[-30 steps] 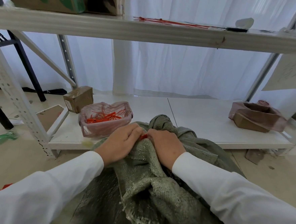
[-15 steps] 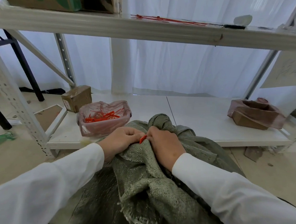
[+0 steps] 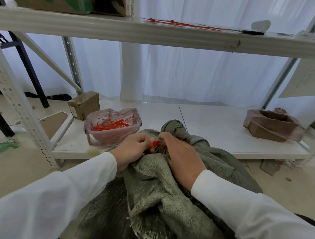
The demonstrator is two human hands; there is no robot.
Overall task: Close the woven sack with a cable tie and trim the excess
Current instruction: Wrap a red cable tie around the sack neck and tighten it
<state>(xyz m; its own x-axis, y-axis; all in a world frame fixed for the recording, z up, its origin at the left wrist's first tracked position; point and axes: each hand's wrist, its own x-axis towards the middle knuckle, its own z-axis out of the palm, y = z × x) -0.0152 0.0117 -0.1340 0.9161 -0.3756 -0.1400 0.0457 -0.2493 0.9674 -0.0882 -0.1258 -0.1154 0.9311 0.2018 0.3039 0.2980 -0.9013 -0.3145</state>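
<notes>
A grey-green woven sack (image 3: 158, 190) lies in front of me, its gathered neck (image 3: 174, 129) bunched toward the low shelf. A red cable tie (image 3: 156, 144) shows between my two hands at the neck; only its flat head and a short stretch are visible. My left hand (image 3: 132, 149) pinches the tie from the left. My right hand (image 3: 181, 155) rests on the sack fabric and holds the tie from the right. Both fingertips meet at the tie.
A clear tub lined with pink plastic (image 3: 112, 126) holds several red ties on the white lower shelf (image 3: 218, 126). A small cardboard box (image 3: 84, 105) stands behind it. A brown bag-lined box (image 3: 272, 124) sits right. Long red ties (image 3: 180, 24) lie on the upper shelf.
The red tie's head has emerged further between my fingers and now stands clear of the fabric. My hands have parted slightly; the sack has not shifted.
</notes>
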